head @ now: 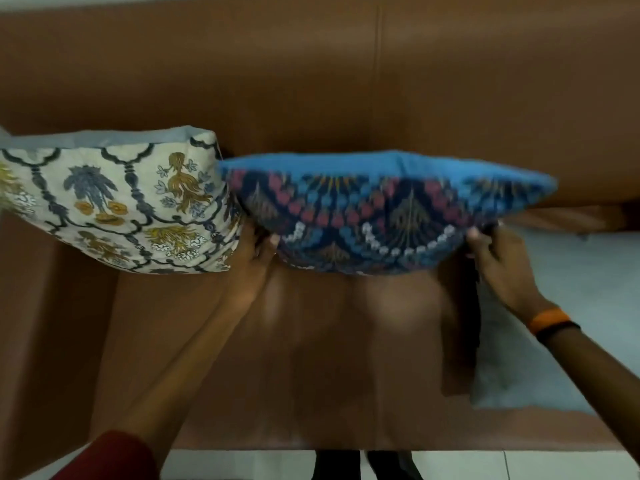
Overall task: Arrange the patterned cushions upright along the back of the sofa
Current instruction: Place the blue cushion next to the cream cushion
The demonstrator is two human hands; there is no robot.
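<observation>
A dark blue cushion with red, blue and white scallop patterns and a plain blue back stands on the brown sofa seat, leaning toward the sofa backrest. My left hand grips its lower left corner. My right hand pinches its lower right corner. A cream cushion with dark lattice and yellow and blue floral prints stands upright at the left, touching the blue cushion's left edge.
A pale grey-blue cloth or cushion lies flat on the seat at the right. The sofa's left armrest rises at the left. White floor tiles show below the seat's front edge.
</observation>
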